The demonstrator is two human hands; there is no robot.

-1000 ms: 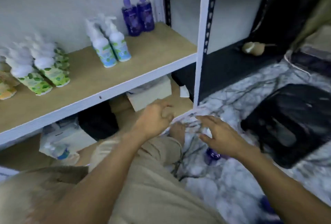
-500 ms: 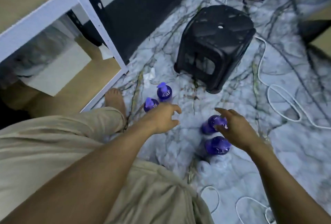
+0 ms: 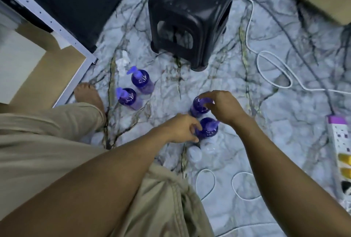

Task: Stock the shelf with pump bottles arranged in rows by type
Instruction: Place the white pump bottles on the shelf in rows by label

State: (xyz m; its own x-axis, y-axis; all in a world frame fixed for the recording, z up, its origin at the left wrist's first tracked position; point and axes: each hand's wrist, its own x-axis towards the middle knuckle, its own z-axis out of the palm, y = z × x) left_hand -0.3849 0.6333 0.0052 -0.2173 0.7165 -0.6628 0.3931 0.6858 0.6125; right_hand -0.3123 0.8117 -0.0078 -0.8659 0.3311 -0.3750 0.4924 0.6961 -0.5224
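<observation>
My left hand [image 3: 181, 130] curled round the near bottle [image 3: 208, 131], my right hand [image 3: 223, 108] pinching the far bottle [image 3: 197, 108] beneath it by the pump, I'd lift the 2 straight.

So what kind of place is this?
Likely a home storeroom or small stockroom: a metal shelving rack, purple pump bottles standing on the marble-patterned floor, a black plastic stool and a power strip.

Nothing legible recorded: any markings on the translucent purple plastic pump bottles [image 3: 142, 80] and on the white plastic power strip [image 3: 340, 142], far right, are too blurred to read
</observation>
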